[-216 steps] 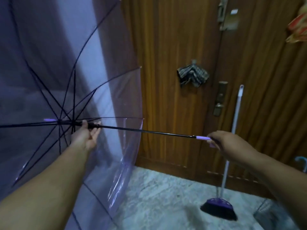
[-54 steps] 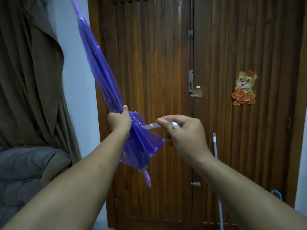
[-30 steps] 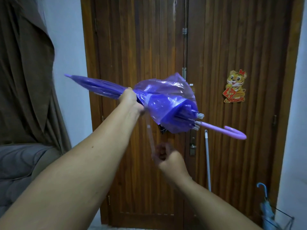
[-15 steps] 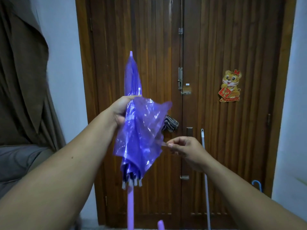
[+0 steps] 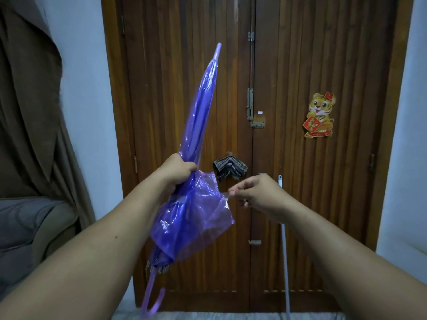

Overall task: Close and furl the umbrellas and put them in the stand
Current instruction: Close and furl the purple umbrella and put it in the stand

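Note:
A closed purple see-through umbrella [image 5: 203, 107] stands nearly upright in front of me, tip up and tilted right, its hooked lilac handle [image 5: 151, 296] hanging at the bottom. My left hand [image 5: 176, 174] grips the gathered canopy about halfway along. Below that grip the plastic [image 5: 194, 225] still flares out loosely. My right hand [image 5: 256, 192] pinches the umbrella's thin clear closing strap [image 5: 227, 196] just right of the loose canopy. The stand is out of view.
A wooden double door [image 5: 288, 65] fills the background, with a checked cloth [image 5: 230, 169] hung at its latch and a tiger sticker [image 5: 320, 115]. A white broom pole [image 5: 283, 239] leans on the door. Brown curtain [image 5: 30, 100] and grey sofa [image 5: 27, 225] at left.
The umbrella has tilted so its tip leans right and it sits a little higher. My right hand still pinches the strap, now drawn slightly rightward away from the canopy.

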